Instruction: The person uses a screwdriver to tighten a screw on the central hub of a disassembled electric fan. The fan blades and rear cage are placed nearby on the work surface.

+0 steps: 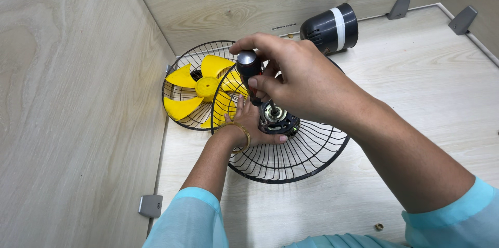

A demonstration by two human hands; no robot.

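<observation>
My right hand [296,79] is closed around a screwdriver [249,69] with a silver cap and dark handle, held upright with its tip at the fan motor [278,118]. The motor sits in the centre of a black wire fan guard [291,162] lying on the table. My left hand [252,123], with a gold bangle at the wrist, grips the motor and guard from below. Behind them, a yellow fan blade [200,89] rests in a second black wire guard [179,118] leaning toward the back-left corner.
A black cylindrical motor cover [330,27] with a white stripe lies at the back by the wooden wall. Grey metal brackets [150,205] sit at the enclosure's edges. A small brass nut [379,226] lies on the table near my right sleeve.
</observation>
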